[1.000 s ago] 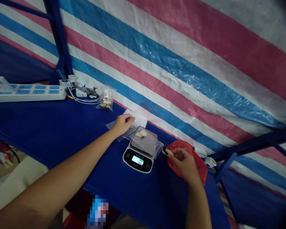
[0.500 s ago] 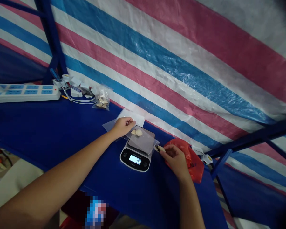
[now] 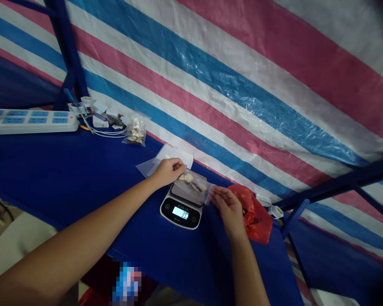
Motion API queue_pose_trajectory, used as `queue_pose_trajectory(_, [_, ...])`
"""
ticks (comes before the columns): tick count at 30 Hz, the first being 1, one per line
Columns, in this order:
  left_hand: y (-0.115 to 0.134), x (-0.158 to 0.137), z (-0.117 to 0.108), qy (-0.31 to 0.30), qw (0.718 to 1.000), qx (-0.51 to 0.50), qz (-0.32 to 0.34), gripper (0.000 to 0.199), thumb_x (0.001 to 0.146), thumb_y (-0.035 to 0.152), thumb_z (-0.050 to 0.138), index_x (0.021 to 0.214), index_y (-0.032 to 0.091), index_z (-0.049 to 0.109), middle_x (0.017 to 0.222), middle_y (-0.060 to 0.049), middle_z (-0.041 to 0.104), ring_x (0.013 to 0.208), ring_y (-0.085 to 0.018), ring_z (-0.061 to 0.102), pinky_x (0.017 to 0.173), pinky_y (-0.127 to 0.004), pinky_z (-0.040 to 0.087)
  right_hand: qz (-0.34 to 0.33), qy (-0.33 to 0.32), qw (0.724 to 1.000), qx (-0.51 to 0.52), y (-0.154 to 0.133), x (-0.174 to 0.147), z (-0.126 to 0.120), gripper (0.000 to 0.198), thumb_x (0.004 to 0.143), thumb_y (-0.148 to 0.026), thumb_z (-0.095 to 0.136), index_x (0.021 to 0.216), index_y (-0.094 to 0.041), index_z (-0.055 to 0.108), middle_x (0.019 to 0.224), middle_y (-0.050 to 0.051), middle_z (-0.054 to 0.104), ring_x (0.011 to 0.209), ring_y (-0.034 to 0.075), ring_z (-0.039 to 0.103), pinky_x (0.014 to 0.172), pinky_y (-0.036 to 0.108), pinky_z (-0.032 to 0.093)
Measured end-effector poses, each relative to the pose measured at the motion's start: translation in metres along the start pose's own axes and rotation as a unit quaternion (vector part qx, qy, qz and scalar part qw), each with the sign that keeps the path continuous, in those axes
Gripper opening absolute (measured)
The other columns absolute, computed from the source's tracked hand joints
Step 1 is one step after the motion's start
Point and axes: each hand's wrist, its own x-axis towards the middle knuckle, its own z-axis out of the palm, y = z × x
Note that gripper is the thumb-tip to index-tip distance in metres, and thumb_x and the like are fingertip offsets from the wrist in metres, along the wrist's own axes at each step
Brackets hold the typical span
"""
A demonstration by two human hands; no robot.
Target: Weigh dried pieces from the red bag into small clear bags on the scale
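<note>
A small clear plastic bag [image 3: 196, 178] lies across the top of a digital kitchen scale [image 3: 180, 214], whose lit display seems to read 39, perhaps with a decimal point. Inside the bag are several pale, dried-looking slices [image 3: 189, 178], some with dark edges; I cannot tell their exact kind. My left hand [image 3: 170, 172] pinches the bag's left end, fingers closed. At the bag's right end, by its mouth, my right hand [image 3: 229, 208] has its fingers together on the plastic edge. The slice it held before now shows inside the bag.
Beyond my right hand sits a red plastic bag [image 3: 253, 216]. White sheets or bags [image 3: 175, 154] lie behind the scale. Further left are a filled clear bag [image 3: 136, 131], cables with small items [image 3: 102, 121] and a power strip [image 3: 35, 122]. A striped tarp [image 3: 210, 85] hangs behind.
My right hand has put the slice into the bag and now grips the bag's edge. More slices show spread along the bag. My left hand has shifted slightly right.
</note>
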Motion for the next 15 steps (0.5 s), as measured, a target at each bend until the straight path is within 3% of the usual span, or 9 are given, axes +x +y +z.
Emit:
queue_pose_trajectory(3, [-0.005,0.005,-0.005,0.044,0.999,0.001,-0.015,0.033,0.085,0.046,0.060,0.068,0.018,0.062,0.058,0.003,0.053,0.057,-0.012,0.046,0.059,-0.027,0.037,-0.030,0.140,0.986,-0.082,-0.006,0.004,-0.036,0.026,0.077,-0.043,0.067,0.089,-0.020,0.064,0.092,0.008,0.075,0.088,0.025,0.075,0.083,0.040,0.060])
queue_pose_trajectory(4, [-0.008,0.007,-0.007,0.061,0.998,0.001,-0.020,0.034,0.085,0.048,0.059,0.067,0.018,0.061,0.059,0.002,0.054,0.058,-0.012,0.048,0.059,-0.027,0.037,-0.029,0.188,0.967,-0.171,-0.008,0.004,-0.051,0.022,0.081,-0.041,0.059,0.088,-0.020,0.063,0.090,0.008,0.074,0.084,0.024,0.074,0.078,0.038,0.059])
queue_pose_trajectory(5, [-0.011,0.010,-0.010,0.079,0.997,0.001,-0.026,0.035,0.085,0.048,0.058,0.068,0.018,0.062,0.059,0.002,0.054,0.059,-0.013,0.049,0.059,-0.027,0.037,-0.013,0.224,0.930,-0.293,-0.011,0.004,-0.066,0.023,0.084,-0.038,0.049,0.088,-0.020,0.064,0.088,0.008,0.074,0.081,0.023,0.073,0.075,0.036,0.057])
queue_pose_trajectory(7, [-0.019,0.015,-0.016,0.111,0.993,0.002,-0.036,0.035,0.085,0.048,0.056,0.068,0.018,0.063,0.058,0.002,0.054,0.059,-0.014,0.049,0.059,-0.028,0.036,0.042,0.234,0.841,-0.486,-0.018,0.000,-0.093,0.027,0.085,-0.036,0.045,0.077,-0.021,0.067,0.079,0.010,0.072,0.079,0.025,0.069,0.073,0.037,0.052])
queue_pose_trajectory(9, [-0.025,0.019,-0.021,0.137,0.989,0.004,-0.045,0.035,0.084,0.048,0.055,0.068,0.018,0.063,0.056,0.001,0.053,0.058,-0.014,0.048,0.058,-0.029,0.034,0.079,0.223,0.791,-0.564,-0.024,-0.005,-0.111,0.028,0.082,-0.034,0.049,0.065,-0.021,0.068,0.069,0.012,0.067,0.075,0.028,0.065,0.070,0.038,0.046])
queue_pose_trajectory(12, [-0.030,0.021,-0.024,0.152,0.987,0.004,-0.053,0.035,0.083,0.049,0.055,0.067,0.018,0.063,0.056,0.001,0.053,0.057,-0.014,0.048,0.058,-0.029,0.034,0.105,0.217,0.766,-0.596,-0.023,-0.007,-0.125,0.025,0.078,-0.027,0.052,0.064,-0.020,0.072,0.069,0.013,0.067,0.071,0.027,0.063,0.069,0.037,0.043])
queue_pose_trajectory(15, [-0.031,0.022,-0.023,0.150,0.987,0.004,-0.057,0.035,0.082,0.049,0.056,0.066,0.018,0.064,0.055,0.001,0.053,0.057,-0.014,0.048,0.058,-0.029,0.034,0.098,0.163,0.752,-0.631,-0.009,-0.003,-0.133,0.029,0.076,-0.022,0.052,0.086,-0.021,0.080,0.081,0.012,0.073,0.078,0.026,0.066,0.073,0.034,0.045])
